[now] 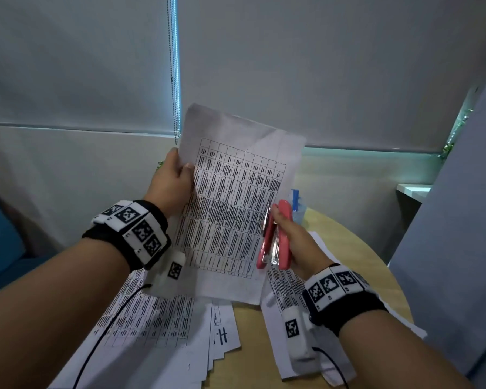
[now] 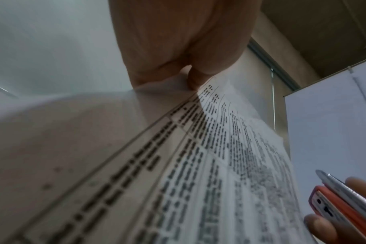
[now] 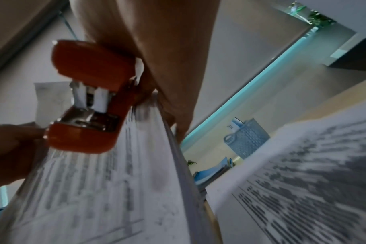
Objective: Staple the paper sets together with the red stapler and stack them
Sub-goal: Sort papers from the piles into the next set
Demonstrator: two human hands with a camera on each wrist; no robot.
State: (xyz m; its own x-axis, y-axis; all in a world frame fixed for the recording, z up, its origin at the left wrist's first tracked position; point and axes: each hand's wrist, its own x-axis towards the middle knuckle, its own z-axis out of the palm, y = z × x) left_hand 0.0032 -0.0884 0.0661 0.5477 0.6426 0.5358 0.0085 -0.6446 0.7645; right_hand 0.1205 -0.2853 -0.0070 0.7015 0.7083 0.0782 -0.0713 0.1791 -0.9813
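Red stapler (image 1: 275, 234) gripped in right hand (image 1: 295, 240), fingers curled round body, mouth set over right edge of raised paper set (image 1: 230, 203); whether sheets sit fully between the stapler's arms cannot be told. Opposite edge of same set pinched by left hand (image 1: 174, 181), thumb on printed face, fingers behind. Set held tilted, clear of table, table grid facing up. Below grip: loose printed sheets (image 1: 152, 318) spread on round wooden table (image 1: 357, 242), more sheets (image 1: 281, 293) under right wrist. Beyond stapler: blue basket (image 3: 246, 137) on far table edge, close to wall. Marker bands on both wrists, black cables trailing down.
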